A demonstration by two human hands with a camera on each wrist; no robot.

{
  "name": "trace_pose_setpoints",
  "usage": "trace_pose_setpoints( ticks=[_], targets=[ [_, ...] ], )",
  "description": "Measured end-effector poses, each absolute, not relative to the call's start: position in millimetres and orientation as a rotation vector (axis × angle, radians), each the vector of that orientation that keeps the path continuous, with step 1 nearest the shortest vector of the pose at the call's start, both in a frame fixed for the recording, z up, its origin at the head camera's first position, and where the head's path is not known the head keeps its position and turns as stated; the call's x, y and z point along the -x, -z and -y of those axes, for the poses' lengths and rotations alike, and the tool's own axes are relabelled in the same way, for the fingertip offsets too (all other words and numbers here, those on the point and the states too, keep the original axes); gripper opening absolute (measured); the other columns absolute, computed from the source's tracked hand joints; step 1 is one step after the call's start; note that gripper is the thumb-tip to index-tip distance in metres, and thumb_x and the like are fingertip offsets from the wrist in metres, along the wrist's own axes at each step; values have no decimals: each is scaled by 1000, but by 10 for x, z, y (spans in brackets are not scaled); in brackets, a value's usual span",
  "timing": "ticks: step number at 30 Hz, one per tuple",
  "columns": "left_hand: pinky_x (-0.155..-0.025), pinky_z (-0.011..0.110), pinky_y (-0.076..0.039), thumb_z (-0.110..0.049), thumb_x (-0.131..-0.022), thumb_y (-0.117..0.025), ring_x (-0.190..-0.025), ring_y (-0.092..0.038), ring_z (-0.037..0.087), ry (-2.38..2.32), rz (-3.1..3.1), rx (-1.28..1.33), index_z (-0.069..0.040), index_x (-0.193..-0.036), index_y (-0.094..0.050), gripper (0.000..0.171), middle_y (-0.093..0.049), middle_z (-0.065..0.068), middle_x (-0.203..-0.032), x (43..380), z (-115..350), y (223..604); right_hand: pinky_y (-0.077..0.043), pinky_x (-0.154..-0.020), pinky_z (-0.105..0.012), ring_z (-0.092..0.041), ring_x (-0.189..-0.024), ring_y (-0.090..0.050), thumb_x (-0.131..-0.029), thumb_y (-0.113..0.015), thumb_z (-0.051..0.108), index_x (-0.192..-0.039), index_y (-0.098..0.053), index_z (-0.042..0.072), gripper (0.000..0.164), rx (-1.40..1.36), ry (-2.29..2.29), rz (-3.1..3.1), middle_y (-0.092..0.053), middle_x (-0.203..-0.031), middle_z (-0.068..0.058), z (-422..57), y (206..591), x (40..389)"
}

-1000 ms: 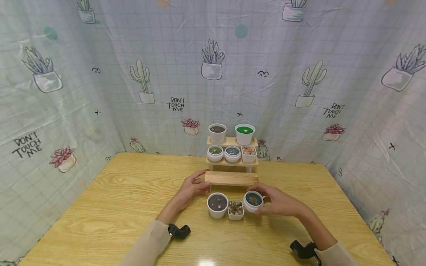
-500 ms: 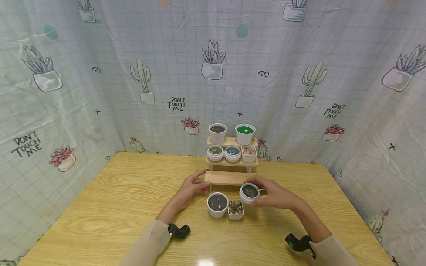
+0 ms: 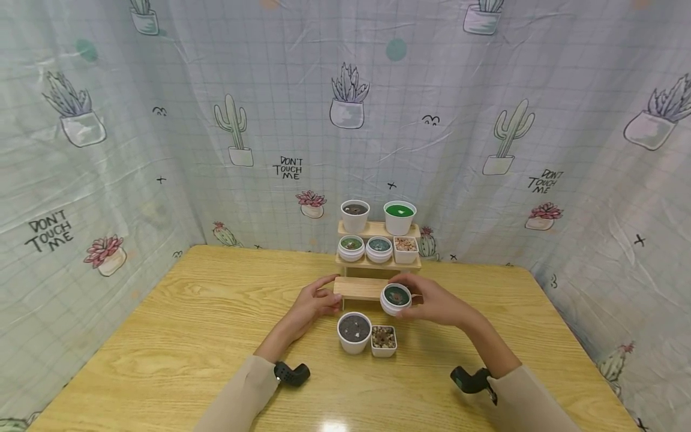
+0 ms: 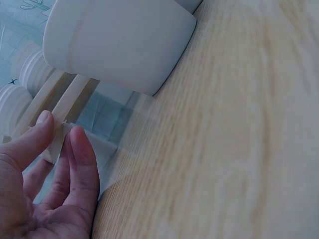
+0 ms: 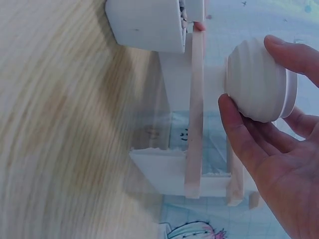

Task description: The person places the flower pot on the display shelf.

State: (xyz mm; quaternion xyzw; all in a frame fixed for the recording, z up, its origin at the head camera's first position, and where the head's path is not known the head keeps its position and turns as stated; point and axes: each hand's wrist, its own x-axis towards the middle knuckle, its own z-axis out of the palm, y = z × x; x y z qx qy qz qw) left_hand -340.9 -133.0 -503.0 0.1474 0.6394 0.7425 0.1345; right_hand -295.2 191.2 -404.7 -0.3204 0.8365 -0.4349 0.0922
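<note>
My right hand (image 3: pixel 439 305) holds a small round white pot (image 3: pixel 396 299) with a dark green top, at the right part of the stand's lowest wooden step (image 3: pixel 358 288). In the right wrist view, the ribbed pot (image 5: pixel 256 82) sits between thumb and fingers, just off the step's board (image 5: pixel 196 114). My left hand (image 3: pixel 312 305) pinches the left end of that same step, thumb and fingertips at the board's end (image 4: pixel 62 119) in the left wrist view. In front of the step stand a tall white pot of dark soil (image 3: pixel 354 331) and a square pebble-filled pot (image 3: pixel 384 340).
Behind, the middle step (image 3: pixel 378 264) bears two round pots and a square pot (image 3: pixel 406 251). On the top step (image 3: pixel 372 229) stand a grey-topped pot (image 3: pixel 355 217) and a green-topped pot (image 3: pixel 399 218). A printed curtain (image 3: pixel 270 108) encloses the wooden table (image 3: pixel 216 312).
My right hand has carried the round pot up, left and back, from beside the square pebble pot to the lowest step. My left hand has stayed at the step's left end.
</note>
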Motion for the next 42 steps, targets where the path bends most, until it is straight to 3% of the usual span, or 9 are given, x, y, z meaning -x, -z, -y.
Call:
trace_pose_setpoints(
  ticks=[10,17,31,42],
  targets=[
    [-82,28,-62,-6,-99,-68,-89,-71,15,-2151,-1854,-411,-10,-159,-35,69,-72,5,-98,3405,1330,5027,-57,-100,-36,-29,-124,-59,-88,-82,14,-144,-49,3,66,915,1339,-2477,-63,-136,-17,-1755,3971,3077],
    [-80,28,-62,-5,-98,-68,-87,-70,15,-2155,-1858,-403,-10,-159,-37,69,-72,3,-95,3403,1318,5009,-57,-102,-42,-36,-128,-59,-86,-83,11,-142,-44,-4,70,892,1407,-2465,-59,-140,-24,-1609,3975,3132],
    [-80,28,-63,-6,-98,-69,-85,-70,14,-2161,-1847,-385,-11,-159,-38,69,-71,3,-95,3402,1313,5002,-55,-106,-49,-37,-128,-59,-87,-83,10,-142,-45,-4,69,871,1427,-2478,-59,-138,-22,-1398,4037,3200],
    [-80,29,-63,-5,-98,-69,-86,-71,15,-2165,-1843,-392,-10,-158,-38,67,-70,3,-94,3412,1317,5026,-57,-104,-43,-37,-126,-61,-87,-83,11,-140,-45,-4,67,870,1414,-2507,-61,-135,-23,-1240,4137,3281]
  ],
)
